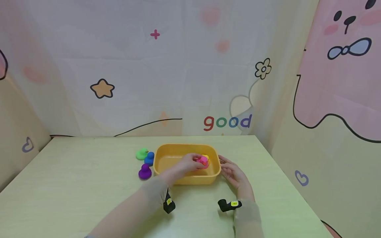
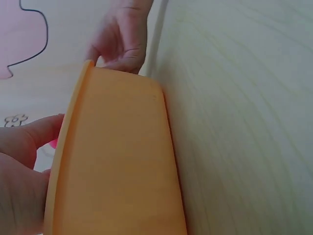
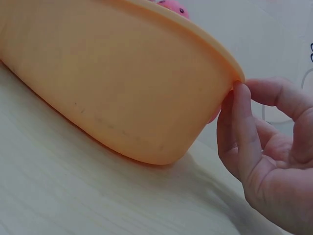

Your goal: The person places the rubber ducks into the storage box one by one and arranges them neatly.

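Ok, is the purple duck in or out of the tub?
Out: the purple duck sits upright on the table, left of the tub, outside its wall.

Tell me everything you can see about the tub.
The tub is yellow-orange, a rounded rectangle with smooth walls, a lipped rim and an open top; it looks like plastic. Dark marks show on an outer wall. It stands upright on the table. The right hand holds its rim at the right end; the left hand reaches inside, pinching a pink duck.
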`<action>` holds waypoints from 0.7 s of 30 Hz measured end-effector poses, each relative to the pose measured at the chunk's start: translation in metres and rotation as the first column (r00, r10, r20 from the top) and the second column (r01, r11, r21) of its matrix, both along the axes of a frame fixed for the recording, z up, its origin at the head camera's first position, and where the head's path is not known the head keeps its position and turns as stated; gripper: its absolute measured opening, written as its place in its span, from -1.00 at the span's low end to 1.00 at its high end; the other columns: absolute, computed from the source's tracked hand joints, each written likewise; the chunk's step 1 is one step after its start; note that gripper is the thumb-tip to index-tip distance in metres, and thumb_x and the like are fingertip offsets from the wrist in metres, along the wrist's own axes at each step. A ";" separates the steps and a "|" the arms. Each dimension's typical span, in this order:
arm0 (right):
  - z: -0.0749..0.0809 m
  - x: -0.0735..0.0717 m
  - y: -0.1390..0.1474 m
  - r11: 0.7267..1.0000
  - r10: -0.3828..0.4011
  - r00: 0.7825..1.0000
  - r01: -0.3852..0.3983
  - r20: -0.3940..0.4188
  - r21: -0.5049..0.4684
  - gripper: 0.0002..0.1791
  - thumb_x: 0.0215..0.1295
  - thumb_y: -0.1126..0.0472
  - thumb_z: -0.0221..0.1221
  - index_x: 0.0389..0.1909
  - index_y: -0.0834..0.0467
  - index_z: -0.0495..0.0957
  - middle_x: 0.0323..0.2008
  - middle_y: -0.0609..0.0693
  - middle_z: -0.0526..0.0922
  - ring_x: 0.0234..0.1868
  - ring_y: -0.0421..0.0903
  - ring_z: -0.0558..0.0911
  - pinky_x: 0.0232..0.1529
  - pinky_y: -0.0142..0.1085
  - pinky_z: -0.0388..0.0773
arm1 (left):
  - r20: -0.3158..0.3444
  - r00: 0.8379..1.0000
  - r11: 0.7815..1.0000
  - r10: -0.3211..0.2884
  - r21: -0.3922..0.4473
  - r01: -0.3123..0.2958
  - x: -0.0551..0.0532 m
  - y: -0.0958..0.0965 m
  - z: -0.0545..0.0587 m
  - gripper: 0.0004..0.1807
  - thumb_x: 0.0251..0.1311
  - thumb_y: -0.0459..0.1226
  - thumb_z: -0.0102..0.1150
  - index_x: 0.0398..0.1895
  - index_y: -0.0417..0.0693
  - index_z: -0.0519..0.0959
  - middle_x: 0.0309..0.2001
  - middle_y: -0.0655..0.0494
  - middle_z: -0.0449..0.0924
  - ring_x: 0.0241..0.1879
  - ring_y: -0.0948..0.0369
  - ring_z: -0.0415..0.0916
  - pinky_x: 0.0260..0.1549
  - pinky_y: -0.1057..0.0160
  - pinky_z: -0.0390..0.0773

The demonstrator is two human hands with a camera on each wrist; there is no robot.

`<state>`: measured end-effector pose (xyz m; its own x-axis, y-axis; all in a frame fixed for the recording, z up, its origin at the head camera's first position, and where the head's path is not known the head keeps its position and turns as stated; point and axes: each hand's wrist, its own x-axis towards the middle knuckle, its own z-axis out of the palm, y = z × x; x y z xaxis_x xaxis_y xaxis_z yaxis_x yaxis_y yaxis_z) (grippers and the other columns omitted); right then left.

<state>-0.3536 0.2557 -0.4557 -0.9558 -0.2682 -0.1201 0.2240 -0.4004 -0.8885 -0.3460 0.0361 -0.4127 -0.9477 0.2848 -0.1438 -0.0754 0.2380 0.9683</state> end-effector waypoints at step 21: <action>-0.001 -0.003 0.000 1.000 0.004 1.000 -0.005 0.014 0.031 -0.34 0.43 0.46 -0.15 0.52 0.30 -0.07 -0.06 -0.14 0.60 -0.20 -0.28 0.63 -0.07 -0.48 0.61 | -0.176 0.977 0.921 -0.117 -0.387 0.040 -0.005 0.019 -0.008 -0.67 0.00 -0.38 0.44 -0.13 -0.31 0.64 -0.30 0.00 0.56 -0.35 0.20 0.33 -0.39 0.42 0.39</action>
<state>-0.3562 0.2553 -0.4571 -0.9529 -0.2683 -0.1414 0.2378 -0.3717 -0.8974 -0.3508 0.0551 -0.4206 -0.9446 0.3197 -0.0737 0.1367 0.5878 0.7974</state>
